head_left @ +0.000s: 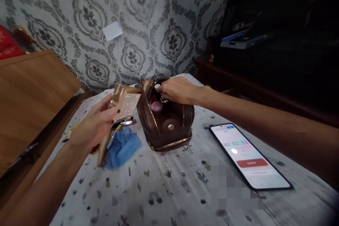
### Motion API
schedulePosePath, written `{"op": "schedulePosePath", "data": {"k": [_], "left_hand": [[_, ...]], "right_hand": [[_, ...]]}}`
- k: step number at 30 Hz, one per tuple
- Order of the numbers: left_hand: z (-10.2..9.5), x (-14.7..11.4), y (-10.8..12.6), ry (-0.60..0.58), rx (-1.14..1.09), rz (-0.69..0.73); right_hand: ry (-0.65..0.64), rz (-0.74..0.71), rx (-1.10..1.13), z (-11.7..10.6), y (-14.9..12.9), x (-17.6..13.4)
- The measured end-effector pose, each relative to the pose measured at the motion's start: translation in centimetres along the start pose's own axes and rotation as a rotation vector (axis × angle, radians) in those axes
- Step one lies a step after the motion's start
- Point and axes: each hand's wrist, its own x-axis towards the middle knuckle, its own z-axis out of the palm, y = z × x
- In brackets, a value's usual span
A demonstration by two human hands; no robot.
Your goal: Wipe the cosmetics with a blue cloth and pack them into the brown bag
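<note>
A brown bag (165, 137) was seen standing open on a white printed cloth (159, 190), with a zipper run around its base and a round snap set on its front. A glittery gold case (129, 106) was gripped between the thumb and fingers of the left hand (99, 122), raised just beside the bag's left side; its edges were blurred, and its far fingers were covered by it. The right hand (176, 90) was lowered into the mouth of the bag with its fingers curled beside a white-topped item (157, 87); whether that item was gripped could not be told, since the fingertips were partly hidden. A rounded pink item (156, 106) was visible inside the bag, while the deeper contents were lost in shadow. A crumpled blue cloth (123, 148) was laid near the bag, below small slender items (128, 122) too blurred to be identified. A yellow item (72, 130) was mostly covered by the left forearm (60, 176). On the right, a phone (251, 157) was placed face up, with 00:02:53 displayed. The cloth beside it was obscured by a pixelated patch (230, 187). Both forearms were cut off by the frame.
</note>
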Motion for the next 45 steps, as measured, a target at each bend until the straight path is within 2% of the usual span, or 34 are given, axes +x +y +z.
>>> {"op": "schedulePosePath", "data": {"k": [2, 4, 6, 9, 11, 18, 23, 28, 30, 34, 41, 45], "left_hand": [[1.7, 2.0, 1.5, -0.151, 0.118, 0.095], [3.2, 3.9, 2.8, -0.363, 0.329, 0.12], [4.2, 5.3, 3.7, -0.496, 0.589, 0.129], [5.2, 6.8, 4.4, -0.567, 0.935, 0.115], [5.8, 7.6, 4.4, -0.622, 1.077, 0.087], [9.8, 10.5, 1.6, -0.907, 1.587, 0.059], [11.2, 11.1, 0.4, -0.994, 1.571, 0.079], [11.6, 11.0, -1.2, -0.92, 1.514, 0.094], [11.9, 11.0, -1.7, -0.924, 1.512, 0.112], [12.1, 10.8, -2.1, -0.985, 1.517, 0.12], [11.9, 10.9, -3.0, -1.094, 1.519, 0.039], [12.3, 11.4, -3.9, -1.12, 1.474, 0.03]], "right_hand": [[0.0, 0.012, 0.023, -0.3, 0.0, -0.1], [-0.021, 0.018, 0.066, -0.7, 0.2, -0.2], [-0.052, 0.024, 0.094, -1.1, 0.5, -0.3], [-0.067, 0.007, 0.094, -1.7, 0.9, -0.3], [-0.07, -0.017, 0.092, -1.9, 1.1, -0.3], [-0.048, -0.028, 0.052, -1.5, 1.2, 0.0], [-0.01, -0.046, 0.067, -0.8, 1.4, 0.2], [-0.011, -0.042, 0.063, -0.8, 1.3, 0.3], [-0.001, -0.048, 0.062, -0.7, 1.3, 0.4], [-0.005, -0.042, 0.053, -0.6, 1.3, 0.4], [0.0, -0.056, 0.038, -0.5, 1.3, 0.3], [-0.002, -0.06, 0.028, -0.5, 1.3, 0.3]]}}
